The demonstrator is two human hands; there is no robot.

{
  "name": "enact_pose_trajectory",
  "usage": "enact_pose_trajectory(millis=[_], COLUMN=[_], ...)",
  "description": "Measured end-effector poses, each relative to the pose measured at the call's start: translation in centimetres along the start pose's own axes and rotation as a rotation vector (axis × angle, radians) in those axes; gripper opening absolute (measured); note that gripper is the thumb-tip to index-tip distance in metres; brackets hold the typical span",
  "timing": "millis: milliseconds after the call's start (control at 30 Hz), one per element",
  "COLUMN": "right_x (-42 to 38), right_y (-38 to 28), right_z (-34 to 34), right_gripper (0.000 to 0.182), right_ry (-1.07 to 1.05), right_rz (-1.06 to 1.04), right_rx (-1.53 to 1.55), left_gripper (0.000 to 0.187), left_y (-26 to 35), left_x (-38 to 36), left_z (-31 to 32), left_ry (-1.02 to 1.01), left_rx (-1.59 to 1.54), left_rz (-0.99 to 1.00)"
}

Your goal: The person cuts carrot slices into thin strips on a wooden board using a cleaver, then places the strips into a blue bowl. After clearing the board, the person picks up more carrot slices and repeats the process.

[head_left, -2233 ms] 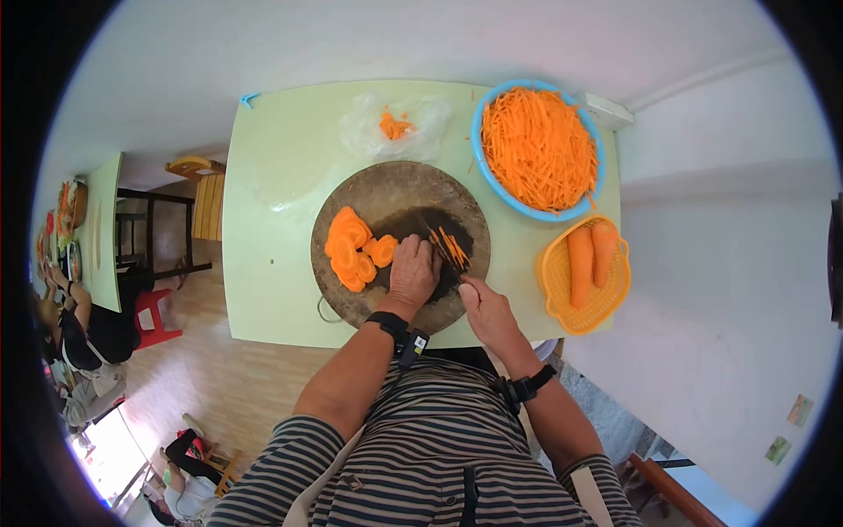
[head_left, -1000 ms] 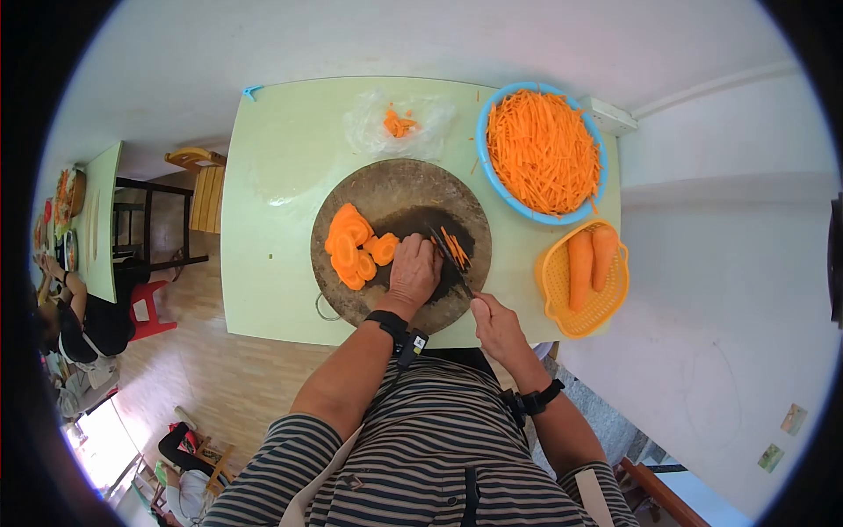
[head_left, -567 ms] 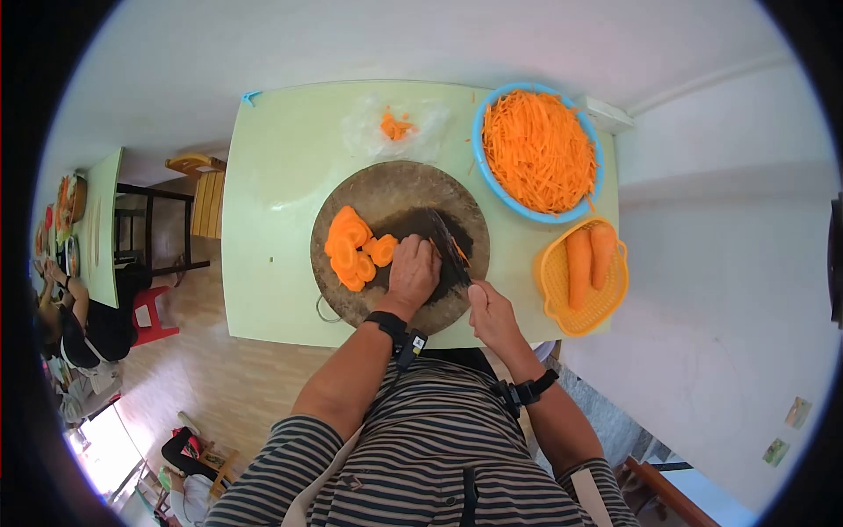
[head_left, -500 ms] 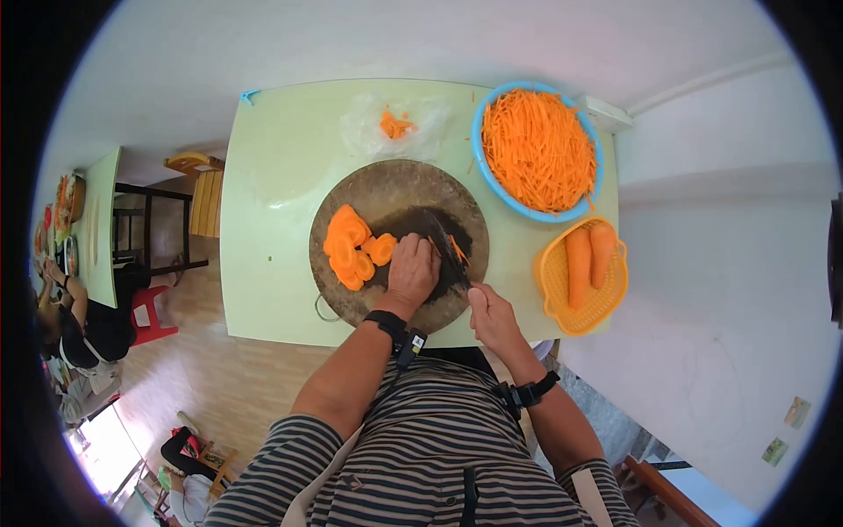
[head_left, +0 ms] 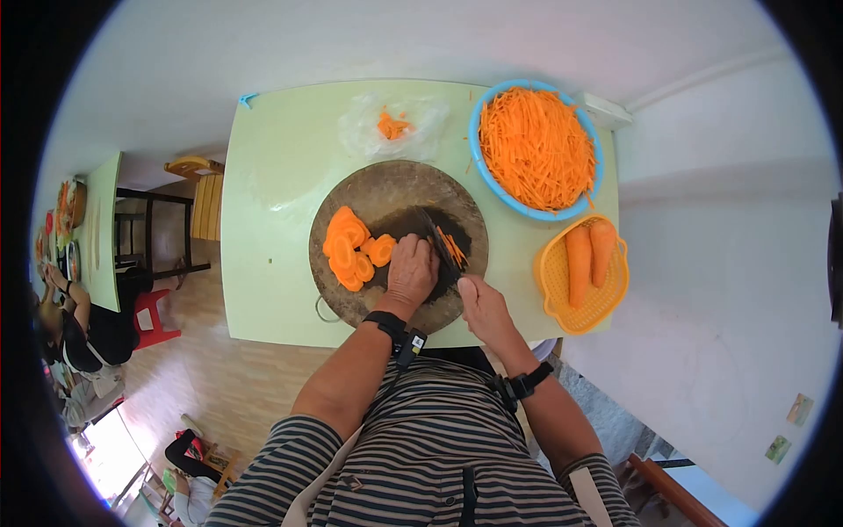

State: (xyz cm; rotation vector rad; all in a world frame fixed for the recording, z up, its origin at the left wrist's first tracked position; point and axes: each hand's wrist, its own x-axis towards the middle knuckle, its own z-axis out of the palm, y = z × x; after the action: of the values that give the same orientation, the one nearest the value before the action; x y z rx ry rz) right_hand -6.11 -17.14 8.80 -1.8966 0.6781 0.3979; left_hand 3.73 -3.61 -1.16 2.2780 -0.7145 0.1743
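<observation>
On a round wooden chopping board [head_left: 378, 189], my left hand [head_left: 411, 272] presses down with curled, closed fingers. Whatever lies beneath its fingertips is hidden. My right hand [head_left: 485, 307] is closed round the handle of a dark-bladed kitchen knife [head_left: 437, 235], whose blade stands just right of my left fingers. Thin carrot strips [head_left: 455, 241] lie along the blade's right side. To the left of my left hand is a spread pile of carrot slices [head_left: 345, 241], with a few more slices [head_left: 380, 249] close to the knuckles.
A blue basin [head_left: 477, 149] heaped with shredded carrot [head_left: 536, 149] stands at the back right. Nearer, a yellow basket [head_left: 555, 303] holds two whole carrots [head_left: 580, 263]. Carrot scraps [head_left: 392, 126] lie on a clear plastic bag [head_left: 356, 127]. Other people sit at the far left.
My right hand and the knife have shifted slightly left and away from me. More carrot strips show right of the blade. My left hand has stayed almost in place.
</observation>
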Motion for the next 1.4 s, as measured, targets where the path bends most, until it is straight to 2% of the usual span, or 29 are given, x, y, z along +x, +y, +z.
enact_pose_trajectory(millis=[133, 233, 367, 767, 833, 967, 1033, 1067, 1167, 1267, 1333, 1400], right_x=[0.3, -1.0, -1.8, -2.2, -2.0, -1.8, -1.3, -0.9, 0.3, 0.6, -0.7, -1.2], right_y=[0.1, -0.1, 1.3, 1.0, 1.6, 0.9, 0.7, 0.6, 1.0, 1.8, 0.4, 0.9], right_z=[0.1, -0.9, -0.9, -1.4, -0.7, -0.2, 0.3, 0.4, 0.7, 0.7, -0.5, -1.1], right_gripper=[0.044, 0.044, 0.045, 0.045, 0.05, 0.044, 0.044, 0.044, 0.045, 0.047, 0.048, 0.048], right_ry=[0.01, -0.044, -0.04, -0.109, -0.036, -0.026, 0.06, 0.065, 0.038, 0.03, -0.021, -0.036], right_rz=[0.011, 0.095, 0.043, 0.116, -0.027, 0.081, -0.1, -0.098, -0.081, -0.067, 0.07, 0.088], right_rx=[0.143, 0.114, 0.122, 0.113, 0.04, 0.005, -0.086, -0.083, -0.051, 0.129, 0.23, 0.223], left_gripper=[0.018, 0.019, 0.017, 0.019, 0.019, 0.019, 0.019, 0.019, 0.02, 0.02, 0.019, 0.02], left_y=[-0.1, 0.1, -0.1, -0.1, -0.1, 0.0, 0.0, 0.1, -0.2, -0.2, -0.1, -0.1], left_x=[0.0, -0.1, 0.0, -0.1, 0.0, 0.0, -0.1, -0.2, -0.2, -0.1, -0.1, -0.1], left_z=[0.0, -0.1, -0.1, -0.1, -0.2, -0.3, -0.1, 0.0, 0.2, 0.1, 0.0, 0.2], left_ry=[0.005, 0.013, 0.003, -0.042, -0.029, -0.033, -0.036, -0.039, -0.043, -0.024, 0.013, 0.009], left_rx=[-0.021, -0.01, -0.001, -0.016, -0.016, -0.022, -0.005, -0.007, 0.015, 0.011, -0.009, 0.001], left_rz=[-0.007, -0.01, -0.008, -0.017, -0.012, -0.014, -0.038, -0.032, -0.029, -0.016, 0.009, 0.01])
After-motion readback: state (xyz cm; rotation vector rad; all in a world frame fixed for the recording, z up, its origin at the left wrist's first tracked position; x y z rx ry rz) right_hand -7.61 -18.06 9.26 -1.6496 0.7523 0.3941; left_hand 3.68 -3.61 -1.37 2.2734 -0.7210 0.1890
